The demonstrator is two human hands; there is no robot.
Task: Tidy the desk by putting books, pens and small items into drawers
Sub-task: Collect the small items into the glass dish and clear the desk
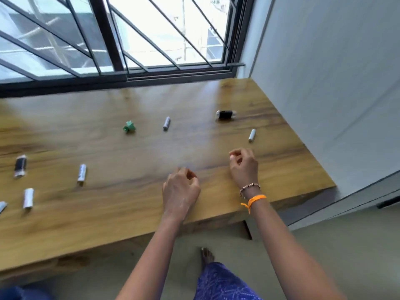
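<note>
**Q:** What is the setting?

**A:** A barred window [129, 40] spans the far side and a pale wall [324, 61] closes the right. A wooden desk [108, 213] runs beneath the sill into that corner. Grey floor [324, 245] shows below the desk's near edge, with a bare foot [207, 255] on it.

**Q:** And the hands?

**A:** Both hover over the near right part of the desk. The left hand [180, 189] has loosely curled fingers and holds nothing. The right hand [243, 166], just beyond it and to its right, is likewise curled and empty. Its wrist carries a bead bracelet [250, 188] and an orange band [254, 200].

**Q:** Where are the small items?

**A:** All lie on the desk, well apart from one another. At far left are a black roll [20, 165] and a white roll [28, 198], the white one nearer the front edge. A third roll [81, 174] lies between those two and the hands. Farther back, from left to right, are a green scrap [129, 127], a grey tube [166, 123] and a black piece [225, 114] with white ends. A white tube [252, 135] lies just beyond the right hand. Motion blur hides what each one is.
</note>
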